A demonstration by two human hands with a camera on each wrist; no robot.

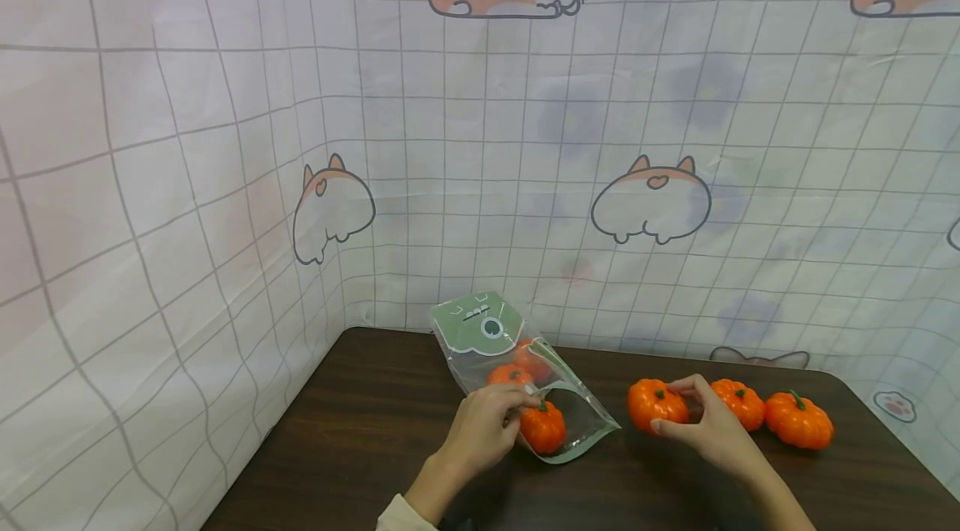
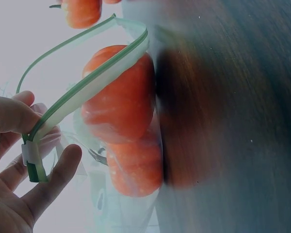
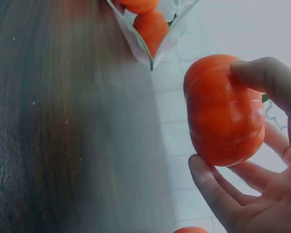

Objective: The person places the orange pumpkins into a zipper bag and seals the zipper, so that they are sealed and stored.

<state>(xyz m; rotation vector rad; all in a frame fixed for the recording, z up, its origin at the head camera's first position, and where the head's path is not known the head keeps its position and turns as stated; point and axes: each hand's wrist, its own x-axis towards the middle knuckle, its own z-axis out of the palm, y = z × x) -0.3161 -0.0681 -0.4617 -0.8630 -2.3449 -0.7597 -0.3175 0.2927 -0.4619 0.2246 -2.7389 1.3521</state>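
My left hand (image 1: 480,423) pinches the green-edged rim of a clear zip bag (image 1: 480,327), close to the corner with the white-and-green zip slider (image 2: 32,158). The bag lies on the table with its mouth spread apart towards me. An orange toy pumpkin (image 1: 546,431) sits just inside the mouth, and two more pumpkins (image 1: 510,375) show deeper in through the clear plastic. To the right of the bag, my right hand (image 1: 708,428) holds another pumpkin (image 3: 225,111) between thumb and fingers, raised over the table.
Two loose pumpkins (image 1: 799,421) stand side by side on the dark wooden table (image 1: 360,423), right of my right hand. A pale grid-patterned cloth (image 1: 480,139) with printed dogs hangs behind the table and along its left side.
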